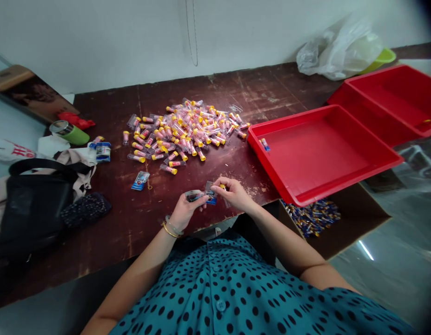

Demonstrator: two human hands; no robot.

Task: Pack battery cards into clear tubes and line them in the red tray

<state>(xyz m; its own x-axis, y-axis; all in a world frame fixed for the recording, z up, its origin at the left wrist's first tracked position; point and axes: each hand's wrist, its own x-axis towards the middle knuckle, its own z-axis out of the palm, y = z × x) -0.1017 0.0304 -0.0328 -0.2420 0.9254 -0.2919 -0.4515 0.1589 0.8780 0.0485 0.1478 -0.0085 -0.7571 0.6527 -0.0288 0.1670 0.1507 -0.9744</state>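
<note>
My left hand (187,210) is closed round small clear-and-blue printed labels (211,199), held just above the table's front edge. Close beside it, my right hand (238,194) pinches at the top of these labels. A small yellow-capped tube (222,186) shows between the right fingers, its body largely hidden. More blue labels (140,180) lie on the table to the left, with a tan rubber band (150,187) beside them. Beyond my hands spreads a heap of clear tubes (180,132) with yellow caps and pink contents.
A shallow red tray (327,153) on the right holds one labelled tube (264,144). Below it, a cardboard box (361,218) contains many blue-labelled tubes. Another red tray (393,100) stands behind. At left are a black bag (34,204) and a green cup (70,132).
</note>
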